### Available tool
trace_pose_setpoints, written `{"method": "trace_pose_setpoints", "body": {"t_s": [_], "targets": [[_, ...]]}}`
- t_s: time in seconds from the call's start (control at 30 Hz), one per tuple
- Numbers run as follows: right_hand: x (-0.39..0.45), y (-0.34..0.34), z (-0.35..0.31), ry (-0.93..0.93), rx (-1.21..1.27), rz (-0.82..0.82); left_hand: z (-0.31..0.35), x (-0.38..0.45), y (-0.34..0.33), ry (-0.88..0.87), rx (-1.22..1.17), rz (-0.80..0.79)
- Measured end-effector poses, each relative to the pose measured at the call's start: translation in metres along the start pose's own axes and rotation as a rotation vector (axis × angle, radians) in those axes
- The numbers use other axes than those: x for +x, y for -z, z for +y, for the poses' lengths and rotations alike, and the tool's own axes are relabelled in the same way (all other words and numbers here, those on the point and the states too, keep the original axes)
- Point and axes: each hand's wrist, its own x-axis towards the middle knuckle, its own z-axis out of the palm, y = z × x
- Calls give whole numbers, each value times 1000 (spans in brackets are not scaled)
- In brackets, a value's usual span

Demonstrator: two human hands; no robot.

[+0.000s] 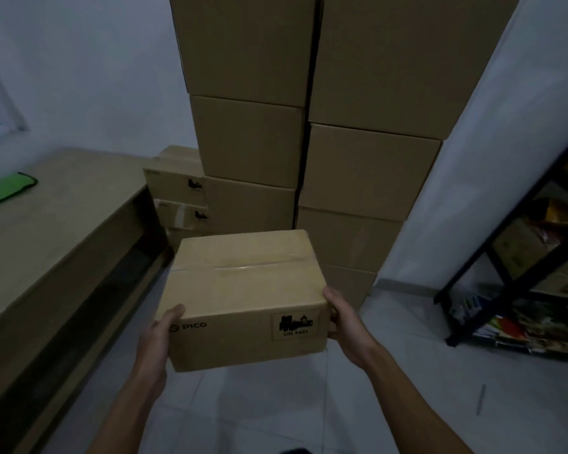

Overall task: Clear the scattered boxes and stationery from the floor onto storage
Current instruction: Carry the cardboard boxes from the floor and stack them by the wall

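I see a sealed brown cardboard box marked PICO [246, 299] held off the grey tiled floor [407, 388], centre frame. My left hand [156, 339] clasps its 9 o'clock end, my right hand [343, 322] its 3 o'clock end. At 12 o'clock rises a stack of plain brown cartons [309, 126]; at 9 o'clock a beige tabletop [63, 224]; at 3 o'clock a black metal shelf [505, 257].

Just 1 head cam, looking forward and down, close over the taped box [243, 290], tall carton stack [309, 109] straight ahead beyond.
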Motion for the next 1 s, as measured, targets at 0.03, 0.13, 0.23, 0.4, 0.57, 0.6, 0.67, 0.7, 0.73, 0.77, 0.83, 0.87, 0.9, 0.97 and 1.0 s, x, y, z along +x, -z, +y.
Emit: {"method": "trace_pose_setpoints", "body": {"t_s": [0.03,0.13,0.23,0.4,0.57,0.6,0.67,0.7,0.73,0.77,0.83,0.87,0.9,0.97,1.0], "targets": [[8,-12,-4,-1,1,9,5,16,8,4,-6,2],[39,-47,-14,24,12,17,22,64,28,11,-45,-25],[77,-82,-25,28,15,37,38,116,45,-8,-92,-59],[160,-145,-42,50,34,35,63,211,71,-62,-138,-45],[244,-213,-72,24,30,27,82,326,106,-9,-253,61],[257,-226,-78,25,32,24,89,343,111,-7,-261,97],[285,-250,-91,53,9,5,112,372,116,-49,-290,141],[298,-263,-99,51,-4,4,119,389,120,-89,-299,141],[310,-274,-107,44,-7,9,126,404,123,-104,-306,161],[320,-286,-113,37,-13,13,129,420,127,-111,-318,172],[344,-309,-123,33,-12,24,132,453,139,-118,-331,207],[357,-321,-128,45,-7,37,133,471,146,-116,-332,215],[371,-332,-133,60,3,48,132,494,154,-105,-337,218],[401,-353,-143,85,4,60,132,549,172,-94,-328,169],[415,-365,-150,93,-7,79,132,579,179,-92,-332,138]]}}
